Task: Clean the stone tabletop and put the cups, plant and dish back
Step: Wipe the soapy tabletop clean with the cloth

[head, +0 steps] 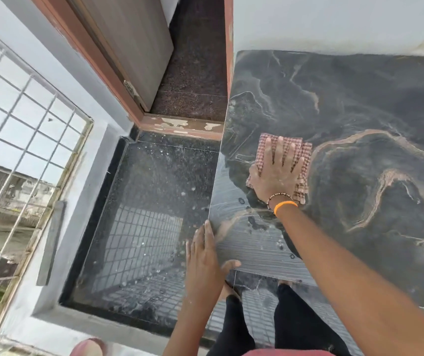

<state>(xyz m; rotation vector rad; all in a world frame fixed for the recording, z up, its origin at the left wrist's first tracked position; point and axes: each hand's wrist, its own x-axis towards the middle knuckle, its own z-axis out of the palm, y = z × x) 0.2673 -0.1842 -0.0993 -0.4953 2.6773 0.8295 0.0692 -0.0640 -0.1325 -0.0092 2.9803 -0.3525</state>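
head view: our right hand (277, 170) flat, fingers spread, pressing checked cloth (301, 155) on stone surface (360, 111). left hand (204, 258) open, bracing near corner edge just below-left of right. cups, plant, dish not in sight. risks: wet streaks between hands, bracing palm could slip; cloth bunching leaves patches unwiped.

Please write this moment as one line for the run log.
step: wiping | right hand: flat on checked cloth | left hand: braced on stone tabletop edge | cups, plant, dish: not in view
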